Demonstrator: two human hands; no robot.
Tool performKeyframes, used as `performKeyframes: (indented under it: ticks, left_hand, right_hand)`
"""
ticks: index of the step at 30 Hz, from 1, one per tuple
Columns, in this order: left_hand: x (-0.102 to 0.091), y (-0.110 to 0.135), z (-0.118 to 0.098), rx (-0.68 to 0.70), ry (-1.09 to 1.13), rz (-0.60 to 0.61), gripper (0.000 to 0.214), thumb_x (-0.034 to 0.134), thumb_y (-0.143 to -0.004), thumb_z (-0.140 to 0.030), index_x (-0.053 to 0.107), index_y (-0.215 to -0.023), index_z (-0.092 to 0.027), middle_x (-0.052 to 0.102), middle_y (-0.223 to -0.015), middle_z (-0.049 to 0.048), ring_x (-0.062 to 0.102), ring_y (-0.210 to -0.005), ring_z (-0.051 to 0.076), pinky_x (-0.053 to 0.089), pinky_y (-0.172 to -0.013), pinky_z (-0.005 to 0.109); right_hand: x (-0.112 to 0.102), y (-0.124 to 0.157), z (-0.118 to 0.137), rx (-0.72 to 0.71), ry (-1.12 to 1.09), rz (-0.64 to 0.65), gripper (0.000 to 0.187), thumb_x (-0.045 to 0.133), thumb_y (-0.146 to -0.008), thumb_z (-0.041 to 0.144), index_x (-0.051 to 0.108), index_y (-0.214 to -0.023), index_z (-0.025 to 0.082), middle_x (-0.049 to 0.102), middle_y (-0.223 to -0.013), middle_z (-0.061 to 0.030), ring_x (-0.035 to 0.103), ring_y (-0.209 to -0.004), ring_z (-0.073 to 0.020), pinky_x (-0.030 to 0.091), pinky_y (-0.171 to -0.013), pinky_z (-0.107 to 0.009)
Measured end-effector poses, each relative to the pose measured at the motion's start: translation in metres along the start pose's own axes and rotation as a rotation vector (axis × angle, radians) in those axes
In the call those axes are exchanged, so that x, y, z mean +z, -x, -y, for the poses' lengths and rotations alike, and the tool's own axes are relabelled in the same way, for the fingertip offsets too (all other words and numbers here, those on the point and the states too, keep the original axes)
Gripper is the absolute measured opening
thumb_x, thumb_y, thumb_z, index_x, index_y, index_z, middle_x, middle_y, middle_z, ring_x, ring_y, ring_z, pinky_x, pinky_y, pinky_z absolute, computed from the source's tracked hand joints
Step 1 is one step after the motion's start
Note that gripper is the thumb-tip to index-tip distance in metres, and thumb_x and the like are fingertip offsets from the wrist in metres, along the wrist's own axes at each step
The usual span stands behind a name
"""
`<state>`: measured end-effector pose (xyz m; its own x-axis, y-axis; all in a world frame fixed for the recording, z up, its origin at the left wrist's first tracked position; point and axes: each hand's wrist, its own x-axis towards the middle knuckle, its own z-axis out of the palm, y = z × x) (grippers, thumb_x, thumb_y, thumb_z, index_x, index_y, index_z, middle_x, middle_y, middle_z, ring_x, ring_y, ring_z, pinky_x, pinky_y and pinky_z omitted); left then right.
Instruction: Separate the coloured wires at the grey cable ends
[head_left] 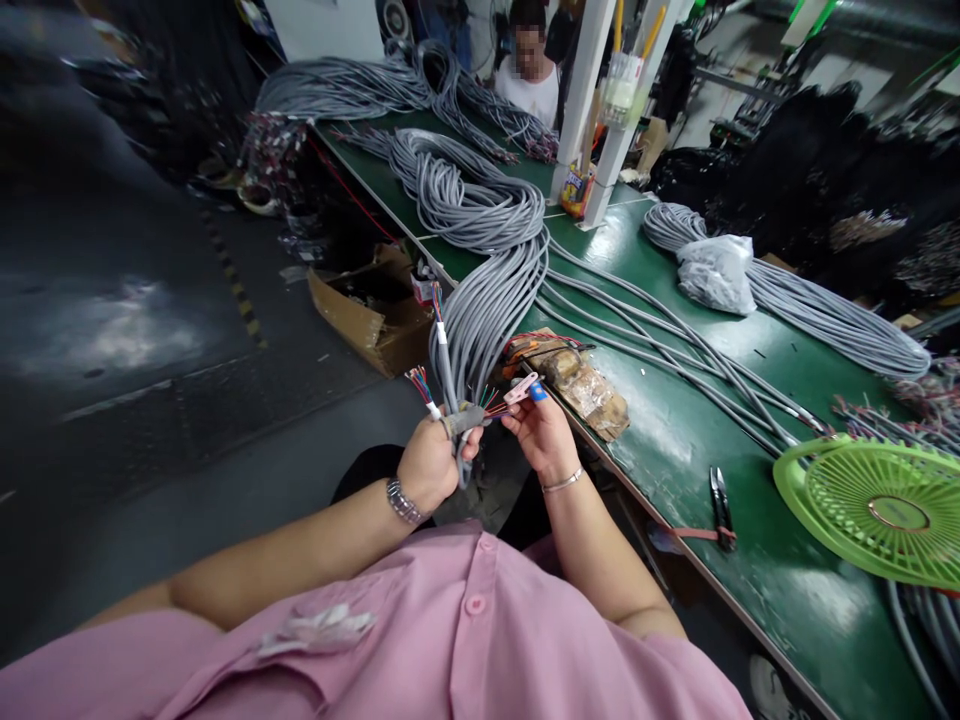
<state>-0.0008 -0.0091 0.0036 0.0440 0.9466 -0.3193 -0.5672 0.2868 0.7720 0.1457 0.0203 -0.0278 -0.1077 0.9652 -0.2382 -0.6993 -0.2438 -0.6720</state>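
My left hand (433,455) is closed around the grey cable (463,420), near its end. Thin coloured wires (495,407) fan out of that end towards my right hand. Close by, more cable ends with bare coloured wires (420,380) stick up beside my left hand. My right hand (544,435) pinches a small flat pinkish piece (521,388) right at the wires; its exact kind is too small to make out. Something blue (538,391) covers a fingertip of that hand. Whether the fingers also grip a wire is unclear.
Coiled grey cables (480,200) spread over the green table (675,440). A taped cardboard block (585,385) lies at its edge. Snips (721,505) and a green fan (885,510) are on the right. An open carton (367,310) stands below. A person (529,85) sits across.
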Motion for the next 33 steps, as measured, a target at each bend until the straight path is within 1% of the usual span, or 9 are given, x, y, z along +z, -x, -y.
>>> performKeyframes:
  ticks: [2, 7, 9, 12, 14, 21, 25, 29, 33]
  left_hand:
    - [0.001, -0.002, -0.001, -0.001, 0.013, 0.004, 0.020, 0.071, -0.062, -0.022, 0.052, -0.065, -0.016, 0.051, -0.048, -0.0038, 0.040, -0.037, 0.005, 0.029, -0.037, 0.018]
    - [0.004, -0.007, -0.001, 0.002, 0.026, 0.010, 0.019, 0.070, -0.062, -0.021, 0.052, -0.064, -0.016, 0.050, -0.048, -0.0042, 0.040, -0.036, 0.005, 0.030, -0.037, 0.018]
    - [0.005, -0.009, 0.001, 0.009, 0.018, 0.011, 0.018, 0.069, -0.061, -0.020, 0.053, -0.064, -0.015, 0.049, -0.047, -0.0041, 0.040, -0.036, 0.005, 0.028, -0.037, 0.018]
    - [0.006, -0.011, 0.005, 0.021, 0.001, 0.008, 0.017, 0.069, -0.059, -0.019, 0.054, -0.064, -0.015, 0.049, -0.047, -0.0041, 0.040, -0.037, 0.005, 0.027, -0.036, 0.017]
    - [0.006, -0.012, 0.007, 0.028, -0.007, 0.002, 0.016, 0.069, -0.059, -0.019, 0.055, -0.065, -0.015, 0.050, -0.047, -0.0041, 0.040, -0.037, 0.005, 0.027, -0.036, 0.017]
    - [0.003, -0.012, 0.009, 0.060, -0.056, -0.017, 0.016, 0.069, -0.060, -0.021, 0.055, -0.063, -0.014, 0.050, -0.046, -0.0034, 0.040, -0.037, 0.005, 0.026, -0.036, 0.017]
    - [0.001, -0.010, 0.008, 0.078, -0.066, -0.030, 0.016, 0.070, -0.058, -0.019, 0.055, -0.063, -0.014, 0.052, -0.047, -0.0031, 0.040, -0.037, 0.005, 0.026, -0.036, 0.018]
    - [-0.002, -0.006, 0.007, 0.088, -0.079, -0.008, 0.017, 0.070, -0.060, -0.021, 0.055, -0.063, -0.015, 0.052, -0.047, -0.0031, 0.040, -0.037, 0.006, 0.027, -0.037, 0.019]
    - [-0.010, -0.003, 0.009, 0.081, -0.127, 0.011, 0.017, 0.071, -0.065, -0.024, 0.058, -0.067, -0.015, 0.054, -0.048, -0.0029, 0.041, -0.038, 0.006, 0.029, -0.037, 0.018]
  right_hand:
    - [0.000, 0.000, -0.004, -0.069, 0.030, -0.038, 0.027, 0.072, -0.078, 0.043, 0.068, -0.088, 0.018, 0.069, -0.077, 0.0005, 0.058, -0.061, -0.0089, 0.054, -0.060, -0.022]
    - [-0.004, 0.000, -0.017, -0.361, 0.218, -0.187, 0.029, 0.066, -0.082, 0.046, 0.067, -0.079, 0.018, 0.068, -0.074, 0.0008, 0.054, -0.058, -0.0074, 0.048, -0.059, -0.020]
    - [-0.004, -0.002, -0.017, -0.323, 0.195, -0.139, 0.033, 0.066, -0.081, 0.051, 0.067, -0.080, 0.018, 0.067, -0.073, 0.0004, 0.054, -0.059, -0.0083, 0.048, -0.059, -0.021]
    - [-0.001, -0.005, -0.015, -0.169, 0.066, -0.032, 0.036, 0.068, -0.079, 0.054, 0.066, -0.084, 0.019, 0.068, -0.077, -0.0004, 0.059, -0.066, -0.0107, 0.051, -0.062, -0.023]
    - [0.002, -0.006, -0.013, -0.120, -0.011, -0.021, 0.034, 0.070, -0.077, 0.053, 0.066, -0.083, 0.020, 0.068, -0.078, -0.0001, 0.062, -0.070, -0.0116, 0.051, -0.065, -0.023]
    - [0.006, -0.009, -0.015, -0.177, -0.119, -0.009, 0.027, 0.073, -0.078, 0.046, 0.068, -0.082, 0.020, 0.069, -0.079, 0.0007, 0.062, -0.073, -0.0109, 0.050, -0.068, -0.022]
    - [0.004, -0.006, -0.016, -0.142, -0.122, -0.018, 0.030, 0.072, -0.078, 0.050, 0.068, -0.084, 0.020, 0.067, -0.075, 0.0018, 0.060, -0.067, -0.0095, 0.051, -0.064, -0.021]
    - [-0.004, -0.003, -0.012, -0.031, -0.046, -0.004, 0.047, 0.063, -0.078, 0.064, 0.067, -0.090, 0.019, 0.069, -0.080, -0.0011, 0.061, -0.066, -0.0106, 0.053, -0.062, -0.023]
    - [-0.012, 0.005, 0.004, 0.150, 0.235, 0.096, 0.057, 0.064, -0.073, 0.069, 0.066, -0.089, 0.015, 0.070, -0.077, -0.0043, 0.062, -0.061, -0.0112, 0.054, -0.059, -0.025]
